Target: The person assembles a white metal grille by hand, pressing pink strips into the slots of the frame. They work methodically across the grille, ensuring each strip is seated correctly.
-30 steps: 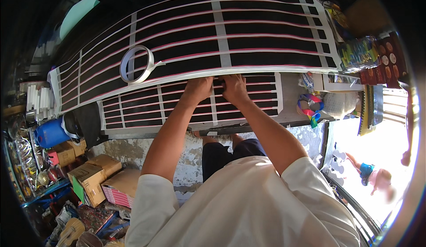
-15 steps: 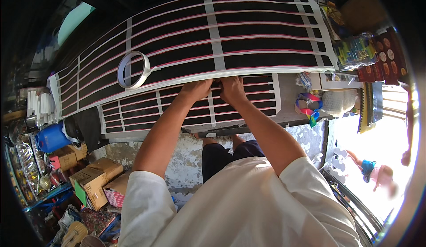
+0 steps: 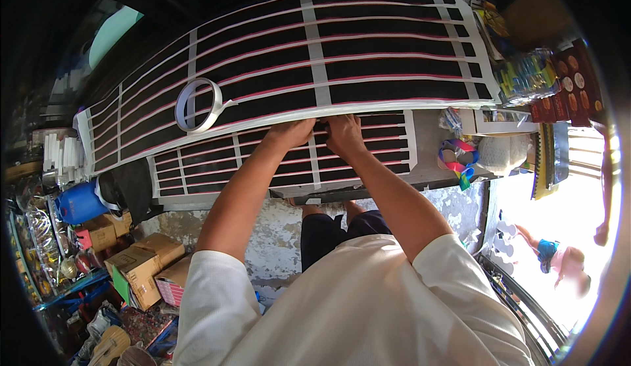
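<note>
Lower panel [image 3: 296, 162] is on the bench [image 3: 427, 146], partly hidden by the upper panel's [image 3: 263, 57] front edge. Left hand [image 3: 294, 133] and right hand [image 3: 344, 133] are at that edge, fingertips hidden, so can't tell if they're gripping. Tape roll [image 3: 215, 108] sits on the upper one.

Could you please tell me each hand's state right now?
Left hand: at the upper striped panel, fingertips hidden; grip cannot be told.
Right hand: also there, fingertips hidden; cannot be told.

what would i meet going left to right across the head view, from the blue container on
Blue container → roll of white tape → left hand → right hand → multicoloured ribbon loop → dark red boxes
</note>
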{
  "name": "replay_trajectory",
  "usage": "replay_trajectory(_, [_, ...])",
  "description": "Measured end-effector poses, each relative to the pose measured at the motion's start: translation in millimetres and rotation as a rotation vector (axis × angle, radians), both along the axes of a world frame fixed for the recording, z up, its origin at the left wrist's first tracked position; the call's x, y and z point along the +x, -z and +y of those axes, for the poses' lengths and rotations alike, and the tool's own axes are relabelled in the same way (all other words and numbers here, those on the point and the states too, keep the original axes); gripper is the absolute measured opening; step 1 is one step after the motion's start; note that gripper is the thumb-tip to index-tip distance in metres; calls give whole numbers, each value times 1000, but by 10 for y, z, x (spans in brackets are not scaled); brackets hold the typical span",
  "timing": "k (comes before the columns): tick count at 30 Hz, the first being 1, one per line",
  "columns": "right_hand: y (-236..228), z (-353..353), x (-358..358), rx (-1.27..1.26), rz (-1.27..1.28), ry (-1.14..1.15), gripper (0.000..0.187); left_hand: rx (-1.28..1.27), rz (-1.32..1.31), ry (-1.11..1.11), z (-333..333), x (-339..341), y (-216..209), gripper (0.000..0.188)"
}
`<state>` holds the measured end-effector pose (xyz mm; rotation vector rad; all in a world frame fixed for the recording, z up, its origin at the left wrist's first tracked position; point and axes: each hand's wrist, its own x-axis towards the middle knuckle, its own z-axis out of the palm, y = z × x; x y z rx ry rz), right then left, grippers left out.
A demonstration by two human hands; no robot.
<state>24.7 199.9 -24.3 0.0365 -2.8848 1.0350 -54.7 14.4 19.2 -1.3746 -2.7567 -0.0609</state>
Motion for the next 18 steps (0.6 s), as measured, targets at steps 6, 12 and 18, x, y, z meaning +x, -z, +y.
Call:
replay_trajectory(6, [-17,20,9,-20,2,-18,40,62,192,83,-8,19,77,28])
replay_trajectory(12, [-34,-14,5,-6,17,8,38,122,5,31,-44,34,177,31])
replay_trajectory(18, [-33,26,12,30,31,-29,34,171,-47,12,-167,-11,226,31])
